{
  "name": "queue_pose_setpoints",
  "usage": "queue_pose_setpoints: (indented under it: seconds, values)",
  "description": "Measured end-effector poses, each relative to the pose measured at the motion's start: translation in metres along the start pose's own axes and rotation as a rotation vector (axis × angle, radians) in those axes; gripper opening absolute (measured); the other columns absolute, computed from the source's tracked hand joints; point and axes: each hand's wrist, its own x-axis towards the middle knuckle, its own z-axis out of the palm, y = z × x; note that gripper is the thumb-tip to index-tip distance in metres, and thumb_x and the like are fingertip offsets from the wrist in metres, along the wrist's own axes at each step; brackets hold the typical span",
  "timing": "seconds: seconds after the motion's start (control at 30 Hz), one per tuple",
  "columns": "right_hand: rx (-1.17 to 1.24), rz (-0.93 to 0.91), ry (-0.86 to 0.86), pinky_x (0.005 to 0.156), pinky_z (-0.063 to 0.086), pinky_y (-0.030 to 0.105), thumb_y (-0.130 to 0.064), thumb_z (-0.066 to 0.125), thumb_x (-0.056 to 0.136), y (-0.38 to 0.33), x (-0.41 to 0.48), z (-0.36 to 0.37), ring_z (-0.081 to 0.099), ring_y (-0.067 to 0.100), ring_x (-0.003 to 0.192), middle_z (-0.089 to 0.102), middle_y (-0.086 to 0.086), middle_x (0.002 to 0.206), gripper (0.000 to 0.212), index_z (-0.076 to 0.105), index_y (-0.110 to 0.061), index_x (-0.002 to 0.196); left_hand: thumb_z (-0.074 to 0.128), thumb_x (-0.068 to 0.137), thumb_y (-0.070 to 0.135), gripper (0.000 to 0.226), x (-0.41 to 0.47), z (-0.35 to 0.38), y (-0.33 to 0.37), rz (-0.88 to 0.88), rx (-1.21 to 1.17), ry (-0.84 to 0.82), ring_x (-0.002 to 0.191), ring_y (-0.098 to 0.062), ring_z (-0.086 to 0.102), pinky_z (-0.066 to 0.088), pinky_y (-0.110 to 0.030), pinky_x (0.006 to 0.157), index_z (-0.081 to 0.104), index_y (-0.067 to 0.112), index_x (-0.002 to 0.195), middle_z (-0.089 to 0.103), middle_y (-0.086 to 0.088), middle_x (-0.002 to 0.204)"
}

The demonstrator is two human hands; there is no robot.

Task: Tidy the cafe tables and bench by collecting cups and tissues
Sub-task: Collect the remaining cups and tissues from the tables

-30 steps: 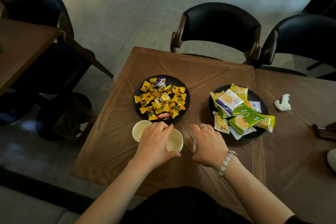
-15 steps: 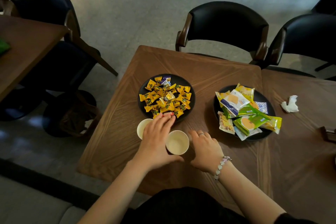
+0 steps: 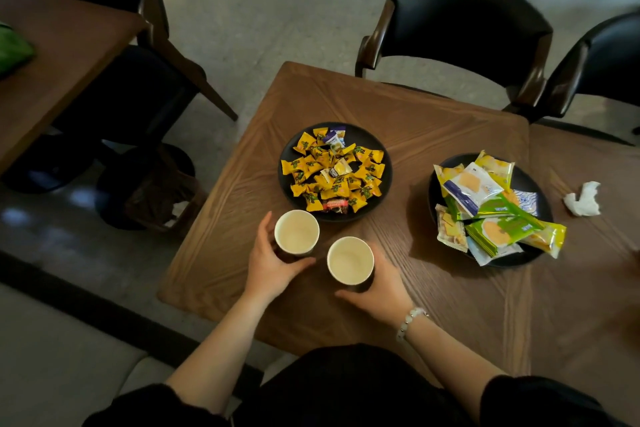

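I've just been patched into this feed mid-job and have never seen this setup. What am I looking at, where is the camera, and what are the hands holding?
There is no machine here: a person works with bare hands, and the one camera sits on their head, looking forward and down. The left hand wraps around one paper cup; the right hand, with a bead bracelet at the wrist, wraps around a second paper cup. Both cups look empty. On the wooden table behind them sit a dark plate of yellow candies and a dark plate of snack packets. A crumpled tissue lies to the right, not yet collected. Black chairs stand at the far side.
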Motion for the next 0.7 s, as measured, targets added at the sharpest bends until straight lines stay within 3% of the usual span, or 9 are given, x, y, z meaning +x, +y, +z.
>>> queue_pose_setpoints:
  seconds: [0.17,0.33,0.5,0.7]
  values:
    - [0.054,-0.038,0.041,0.091,0.035,0.015,-0.025,0.084,0.066,-0.005,0.004,0.001,0.045,-0.002,0.106,0.054,-0.013,0.117,0.070,0.048,-0.022,0.127,0.090,0.057,0.023,0.085,0.006,0.013,0.001,0.085,-0.008,0.043,0.111,-0.013,0.051,0.046,-0.036,0.095,0.043,0.023,0.127,0.054,0.007,0.118]
    - [0.085,-0.101,0.098,0.093,0.043,0.022,-0.025,0.084,0.065,-0.008,0.006,-0.008,0.050,0.002,0.107,0.055,-0.014,0.113,0.068,0.050,-0.022,0.124,0.089,0.060,0.017,0.077,0.002,0.014,0.005,0.078,-0.054,0.133,0.107,-0.009,0.049,0.040,-0.026,0.088,0.048,0.015,0.126,0.053,0.008,0.113]
    - [0.083,-0.231,0.228,0.089,0.045,0.026,-0.023,0.085,0.061,-0.033,0.026,-0.031,0.052,0.011,0.107,0.058,-0.003,0.113,0.066,0.053,-0.015,0.119,0.087,0.062,0.013,0.070,-0.002,-0.001,0.022,0.051,-0.157,0.344,0.103,-0.008,0.049,0.039,-0.023,0.086,0.051,0.012,0.122,0.053,0.006,0.109]
    - [0.151,-0.320,0.239,0.091,0.047,0.035,-0.025,0.082,0.062,-0.075,0.055,-0.045,0.052,0.017,0.109,0.058,0.001,0.111,0.065,0.053,-0.014,0.119,0.086,0.064,0.014,0.074,-0.003,-0.018,0.052,0.073,-0.182,0.441,0.105,-0.007,0.049,0.041,-0.023,0.089,0.049,0.013,0.127,0.052,0.008,0.110]
